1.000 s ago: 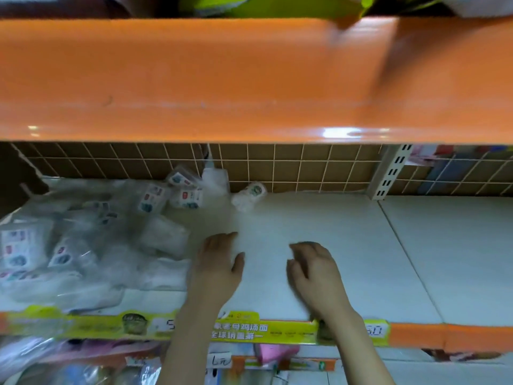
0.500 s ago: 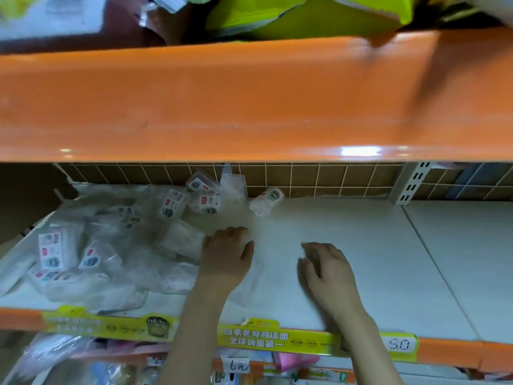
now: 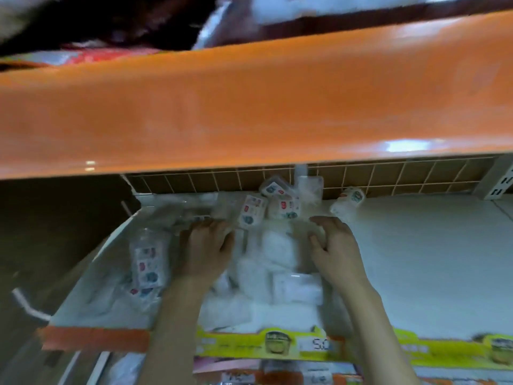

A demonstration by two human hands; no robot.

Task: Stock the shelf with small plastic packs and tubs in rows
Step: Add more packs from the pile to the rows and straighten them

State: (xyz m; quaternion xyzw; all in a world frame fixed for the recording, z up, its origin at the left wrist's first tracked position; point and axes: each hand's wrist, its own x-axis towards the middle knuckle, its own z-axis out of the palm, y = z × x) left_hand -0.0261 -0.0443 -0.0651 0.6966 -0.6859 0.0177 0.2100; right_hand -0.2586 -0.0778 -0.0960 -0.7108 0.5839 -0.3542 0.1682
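Note:
A loose heap of small clear plastic packs (image 3: 266, 262) with red and blue labels covers the left part of the white shelf (image 3: 416, 259). My left hand (image 3: 206, 245) rests palm down on the heap's left side, fingers spread. My right hand (image 3: 336, 245) lies on the heap's right side with its fingers bent over the plastic. Labelled packs (image 3: 251, 211) lean near the back grid. A small tub (image 3: 347, 202) lies on its side at the back, just beyond my right fingertips. The frame is blurred, so whether either hand grips a pack is unclear.
An orange shelf beam (image 3: 249, 101) hangs low overhead. A brown wire grid (image 3: 388, 176) closes the back. A yellow price strip (image 3: 277, 345) runs along the front edge. The shelf's left end drops off at an orange edge (image 3: 94, 339). More goods sit on the shelf below.
Both hands have moved left and deeper onto the pile of packs; before, they lay on the bare shelf beside it. The view has swung left and tilted.

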